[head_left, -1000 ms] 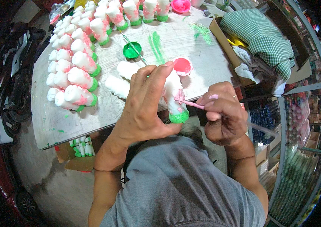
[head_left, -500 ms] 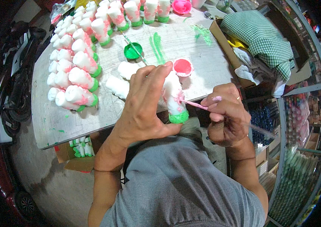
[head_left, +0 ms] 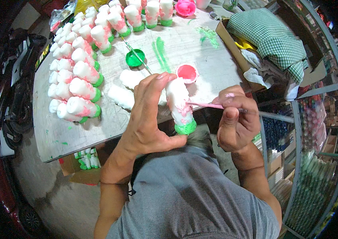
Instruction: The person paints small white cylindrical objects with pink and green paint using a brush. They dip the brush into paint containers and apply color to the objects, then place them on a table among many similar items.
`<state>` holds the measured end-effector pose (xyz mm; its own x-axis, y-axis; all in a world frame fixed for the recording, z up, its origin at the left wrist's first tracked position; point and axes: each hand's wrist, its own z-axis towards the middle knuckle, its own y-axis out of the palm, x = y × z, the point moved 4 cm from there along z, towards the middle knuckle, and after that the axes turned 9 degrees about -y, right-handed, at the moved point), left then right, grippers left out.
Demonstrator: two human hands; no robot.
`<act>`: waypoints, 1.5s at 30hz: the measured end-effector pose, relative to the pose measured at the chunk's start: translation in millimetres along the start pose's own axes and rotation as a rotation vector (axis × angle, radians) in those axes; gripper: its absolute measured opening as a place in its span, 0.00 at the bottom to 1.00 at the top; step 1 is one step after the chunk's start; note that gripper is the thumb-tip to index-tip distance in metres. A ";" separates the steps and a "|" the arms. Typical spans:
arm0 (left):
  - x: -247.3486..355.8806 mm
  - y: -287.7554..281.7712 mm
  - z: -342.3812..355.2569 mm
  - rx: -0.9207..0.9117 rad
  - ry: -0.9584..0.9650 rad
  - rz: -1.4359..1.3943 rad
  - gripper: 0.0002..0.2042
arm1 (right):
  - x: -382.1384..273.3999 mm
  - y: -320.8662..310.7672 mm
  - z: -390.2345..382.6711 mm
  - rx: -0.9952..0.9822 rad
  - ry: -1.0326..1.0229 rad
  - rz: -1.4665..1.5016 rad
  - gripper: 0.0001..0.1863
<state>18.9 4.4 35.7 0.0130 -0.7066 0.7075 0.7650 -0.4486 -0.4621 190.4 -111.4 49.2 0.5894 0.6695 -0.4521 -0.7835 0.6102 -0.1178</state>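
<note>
My left hand grips a white candle-like piece with raised pink flowers and a green base, fingers at its top and thumb by the base. It is held near the table's front edge, tilted slightly. In my closed right hand is a thin paintbrush, pink along its shaft. The brush tip meets the flowers on the piece's right side. Just beyond stands a small cup of pink paint. Left of my left hand, plain white pieces lie on the table.
Painted pieces stand in rows along the table's left and far sides. A second brush rests across a green paint cup. At right are a cardboard box with checked cloth and shelving. Another box sits below.
The brush has swung to a more level angle, its tip still at the flowers. Both hands and the piece have shifted slightly, and the whole view has moved a little.
</note>
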 end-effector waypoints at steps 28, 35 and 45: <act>-5.2 3.4 -4.7 -0.003 0.001 -0.120 0.61 | -20.3 -9.5 4.8 -0.499 -0.161 -0.202 0.25; -10.3 1.2 -5.6 0.023 -0.009 -0.128 0.63 | 3.5 -16.1 18.5 -0.039 -0.031 -0.098 0.06; -17.3 -3.7 -10.7 0.036 -0.024 -0.146 0.68 | 64.9 28.5 52.7 -0.661 0.140 -0.578 0.06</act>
<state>9.0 12.4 19.4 -0.0852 -0.6214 0.7789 0.7827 -0.5254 -0.3336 216.8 -28.3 63.2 0.9326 0.2479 -0.2625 -0.3496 0.4385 -0.8279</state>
